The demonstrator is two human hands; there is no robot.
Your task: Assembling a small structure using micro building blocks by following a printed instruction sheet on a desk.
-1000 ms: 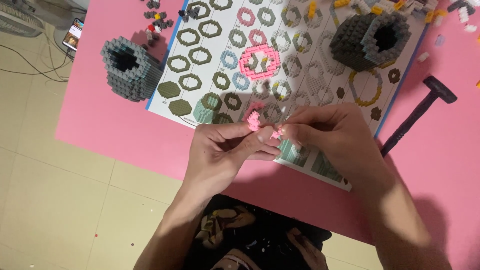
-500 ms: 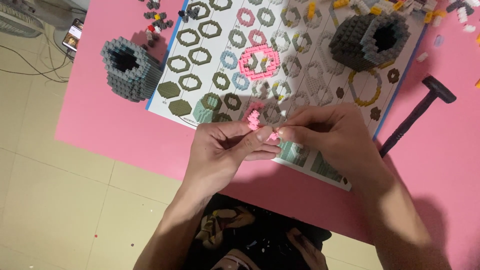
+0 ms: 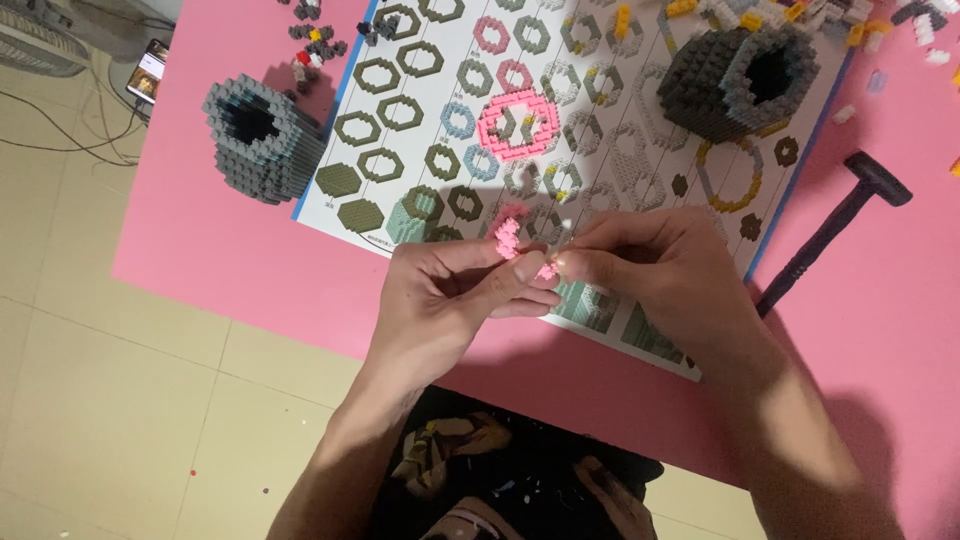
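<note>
Over the near edge of the pink desk (image 3: 230, 250), the two hands meet fingertip to fingertip. The left hand (image 3: 445, 300) is curled, pinching a small pink brick piece (image 3: 508, 236) between thumb and forefinger so that it stands up above the knuckles. The right hand (image 3: 665, 270) is closed in a fine pinch too, its fingertips pressed against a second tiny pink bit (image 3: 548, 270) right beside the first (whether the two bits are already joined cannot be told). Both hands hover just above the lower edge of a white instruction sheet (image 3: 420, 80) printed with rows of grey, pink and blue ring shapes.

On that sheet, beyond the hands, lies a finished pink brick ring (image 3: 518, 122). At the sheet's far right corner stands a dark grey hollow brick cylinder (image 3: 735, 80), tilted on its side with its opening showing. Another grey hollow cylinder (image 3: 262, 138) sits on the desk just left of the sheet. A small black hammer (image 3: 835, 225) lies on the desk to the right, its handle running toward the right wrist. Loose small bricks (image 3: 320, 40) are scattered along the far edge. Below the desk, pale floor tiles (image 3: 120, 420) show, with a phone (image 3: 148, 70) lying at the upper left.
</note>
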